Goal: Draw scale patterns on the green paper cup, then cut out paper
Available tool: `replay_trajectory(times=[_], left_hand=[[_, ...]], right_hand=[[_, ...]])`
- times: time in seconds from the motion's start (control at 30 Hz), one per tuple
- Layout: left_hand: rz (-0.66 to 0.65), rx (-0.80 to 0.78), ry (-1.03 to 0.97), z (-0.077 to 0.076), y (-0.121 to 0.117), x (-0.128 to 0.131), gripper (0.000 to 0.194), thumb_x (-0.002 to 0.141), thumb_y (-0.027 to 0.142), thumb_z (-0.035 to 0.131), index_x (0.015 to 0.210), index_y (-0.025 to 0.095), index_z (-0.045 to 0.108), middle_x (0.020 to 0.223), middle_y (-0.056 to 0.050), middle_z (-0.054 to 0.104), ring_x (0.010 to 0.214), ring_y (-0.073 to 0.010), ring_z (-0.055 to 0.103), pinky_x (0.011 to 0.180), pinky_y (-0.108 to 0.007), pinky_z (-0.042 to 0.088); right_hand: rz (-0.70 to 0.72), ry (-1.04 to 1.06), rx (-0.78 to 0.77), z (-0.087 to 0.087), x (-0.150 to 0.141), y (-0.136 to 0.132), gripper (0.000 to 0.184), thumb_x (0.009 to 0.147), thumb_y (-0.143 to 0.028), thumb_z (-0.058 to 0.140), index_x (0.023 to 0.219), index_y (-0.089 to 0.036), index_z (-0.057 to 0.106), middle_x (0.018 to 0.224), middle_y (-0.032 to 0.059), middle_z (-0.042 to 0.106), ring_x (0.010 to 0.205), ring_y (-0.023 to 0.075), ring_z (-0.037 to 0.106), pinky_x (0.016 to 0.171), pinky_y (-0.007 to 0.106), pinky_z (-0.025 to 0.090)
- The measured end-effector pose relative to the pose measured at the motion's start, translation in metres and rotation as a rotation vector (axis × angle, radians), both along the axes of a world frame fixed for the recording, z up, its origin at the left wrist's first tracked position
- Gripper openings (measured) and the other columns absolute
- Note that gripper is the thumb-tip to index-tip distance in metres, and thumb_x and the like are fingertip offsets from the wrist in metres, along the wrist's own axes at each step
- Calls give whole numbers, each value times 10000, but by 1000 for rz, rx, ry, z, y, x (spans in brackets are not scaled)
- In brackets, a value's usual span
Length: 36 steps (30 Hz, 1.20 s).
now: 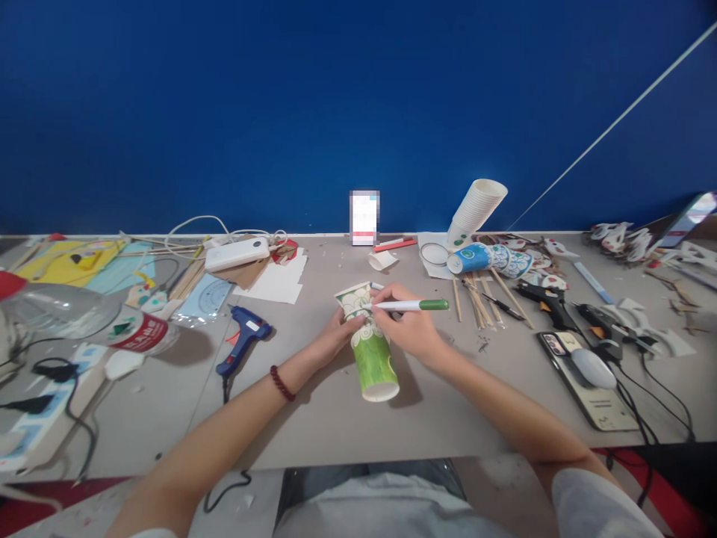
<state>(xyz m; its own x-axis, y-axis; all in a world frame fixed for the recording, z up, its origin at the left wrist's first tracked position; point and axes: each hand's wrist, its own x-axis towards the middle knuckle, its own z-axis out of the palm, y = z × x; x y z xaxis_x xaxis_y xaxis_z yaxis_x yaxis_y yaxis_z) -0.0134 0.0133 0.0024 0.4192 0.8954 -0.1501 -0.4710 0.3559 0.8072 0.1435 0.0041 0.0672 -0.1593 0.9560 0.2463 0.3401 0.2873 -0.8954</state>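
Blue wall [280, 112] stands behind a grey bench [314, 418], with a white stack [477, 211] of nested cups leaning near the wall. On its side just before the stack lies a blue cup [469, 258], with patterned blue-and-white cups [512, 261] beside it. At left lies a clear plastic bottle [67, 314] with a red cap and red label; how much is in it I cannot tell.

Nearest the person, between the 2 hands, is a green cup [373, 359], tilted, its pale round end toward the person; whether it touches the bench is hidden. The left hand [334, 336] has its fingers curled around the cup's far, flared part, thumb on the front. The right hand [411, 325] has its fingers closed on a slim pen [414, 305], white with a green end, its other end at the cup's patterned part; whether the tip touches is too small to tell.

Streaky green covers the near half of the cup; cream scallops and curls cover the far half. Dark round beads form the bracelet [281, 382] on the left wrist. Thin wooden sticks [482, 302] lie right of the hands, and a blue plastic glue gun [243, 340] lies left.
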Motion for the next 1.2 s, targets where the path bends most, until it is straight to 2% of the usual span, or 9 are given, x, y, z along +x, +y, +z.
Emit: replay_trajectory(times=[0.17, 0.3, 0.67, 0.9, 1.2], left_hand=[[-3, 27, -11, -2, 1, 0, 538, 704, 316, 715, 1180, 171, 510, 1052, -107, 661, 1028, -271, 599, 924, -402, 419], [-7, 45, -5, -3, 1, 0, 532, 709, 335, 709, 1172, 171, 506, 1075, -114, 654, 1067, -277, 579, 923, -398, 420], [13, 30, 12, -6, 1, -1, 550, 695, 340, 719, 1175, 172, 509, 1104, -120, 643, 1091, -296, 563, 938, -420, 407], [10, 29, -9, 1, 0, 1, 527, 697, 316, 720, 1164, 175, 521, 1107, -114, 642, 1046, -279, 585, 912, -392, 421], [14, 25, -2, -4, 1, 0, 592, 697, 333, 718, 1219, 185, 484, 1169, -125, 611, 1089, -295, 562, 939, -425, 407]], right_hand=[[2, 48, 2, 0, 0, 2, 29, 764, -233, 533, 791, -222, 534, 792, 16, 645, 849, 210, 642, 729, 324, 495], [-4, 101, -32, -1, 0, 4, 48, 769, -251, 529, 806, -221, 533, 840, 30, 651, 843, 206, 643, 691, 313, 506], [-30, 75, -40, -3, 1, 4, 74, 774, -268, 527, 828, -219, 539, 868, 40, 662, 874, 212, 641, 708, 320, 518], [2, 13, 27, 1, -2, 0, 20, 768, -225, 521, 770, -233, 540, 819, 17, 662, 958, 219, 628, 830, 356, 483], [-4, 116, -23, -3, 0, 3, 24, 770, -228, 529, 793, -226, 530, 860, 34, 660, 1017, 227, 619, 782, 343, 500]])
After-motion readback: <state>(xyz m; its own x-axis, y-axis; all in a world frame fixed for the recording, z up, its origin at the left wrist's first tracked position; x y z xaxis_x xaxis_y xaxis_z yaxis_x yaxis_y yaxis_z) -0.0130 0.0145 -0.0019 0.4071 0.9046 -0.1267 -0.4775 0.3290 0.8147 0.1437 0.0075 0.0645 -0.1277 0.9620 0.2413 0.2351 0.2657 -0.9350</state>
